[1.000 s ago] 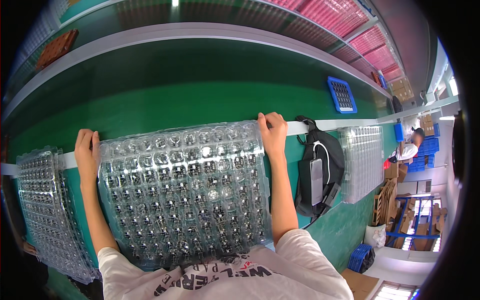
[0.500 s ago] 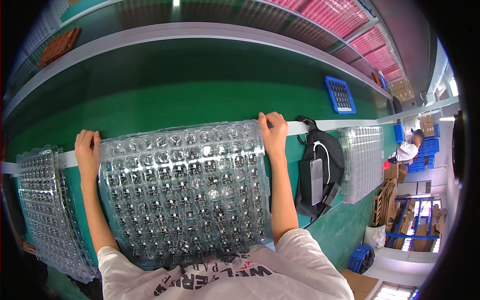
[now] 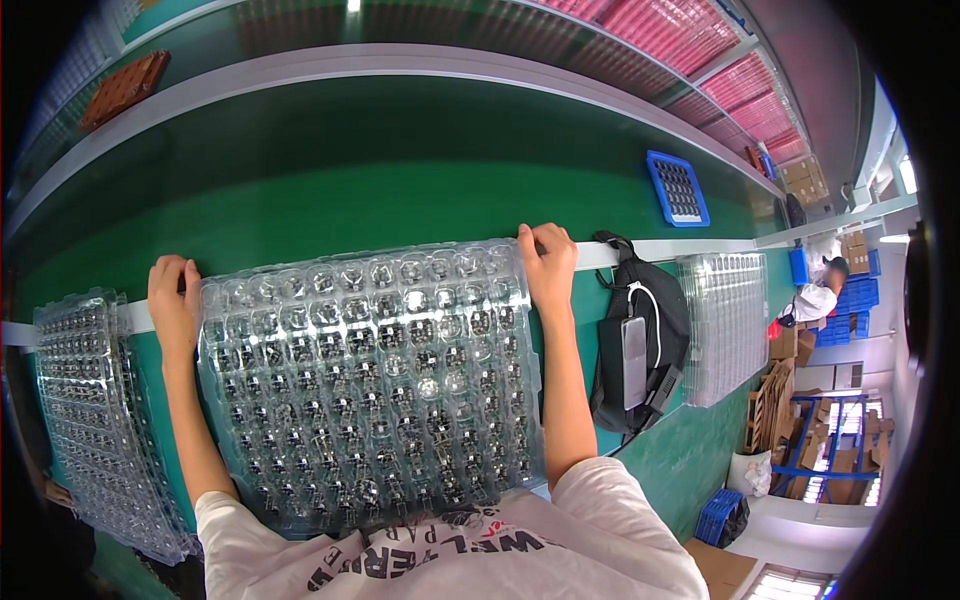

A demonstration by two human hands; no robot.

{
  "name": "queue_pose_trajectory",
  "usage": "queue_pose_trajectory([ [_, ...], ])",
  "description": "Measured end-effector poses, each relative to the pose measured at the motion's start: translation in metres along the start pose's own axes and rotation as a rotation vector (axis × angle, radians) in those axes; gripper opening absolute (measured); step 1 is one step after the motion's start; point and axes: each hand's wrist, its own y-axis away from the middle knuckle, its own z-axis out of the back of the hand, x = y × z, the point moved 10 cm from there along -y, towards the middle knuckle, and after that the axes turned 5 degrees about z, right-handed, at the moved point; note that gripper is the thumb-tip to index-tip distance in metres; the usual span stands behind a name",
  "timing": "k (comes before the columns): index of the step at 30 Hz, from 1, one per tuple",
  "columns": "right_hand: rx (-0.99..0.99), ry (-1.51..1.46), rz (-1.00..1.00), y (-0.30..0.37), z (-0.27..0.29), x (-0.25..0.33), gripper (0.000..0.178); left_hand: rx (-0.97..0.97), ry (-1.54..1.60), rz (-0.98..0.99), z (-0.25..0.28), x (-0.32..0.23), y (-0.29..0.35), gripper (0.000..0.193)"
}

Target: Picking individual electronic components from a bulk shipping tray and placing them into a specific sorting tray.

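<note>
A stack of clear plastic trays, with many round pockets holding small dark metallic parts, lies between my forearms and reaches back to my shirt. My left hand is at its far left corner, fingers curled with the thumb close to the tray's edge. At the far right corner my right hand is bent the same way, thumb beside the rim. Both hands lie along the pale rail of the green belt; whatever is under their fingers is hidden.
Another clear tray stack is at the left. To the right lie a black bag with a power bank and more clear trays. A blue tray of dark parts sits on the belt. A person is farther right.
The blue tray has shifted slightly left along the belt, and the brown block at the far upper left slightly right. My hands and the clear tray stack have hardly moved.
</note>
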Motion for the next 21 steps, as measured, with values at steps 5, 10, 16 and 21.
queue_pose_trajectory([
  [5,-0.006,-0.006,0.002,0.000,0.001,0.001,0.020,0.048,0.042,0.140,-0.005,0.017,0.002,0.013],
  [10,-0.052,-0.016,0.035,-0.001,0.003,0.004,0.020,0.017,0.001,0.059,-0.002,0.004,0.000,0.015],
  [16,-0.048,-0.005,0.035,-0.001,0.003,0.004,0.020,0.007,-0.113,0.113,-0.003,0.018,0.003,0.015],
  [21,-0.036,-0.001,0.035,0.000,0.003,0.002,0.020,0.023,0.136,0.335,-0.005,0.029,0.002,0.016],
])
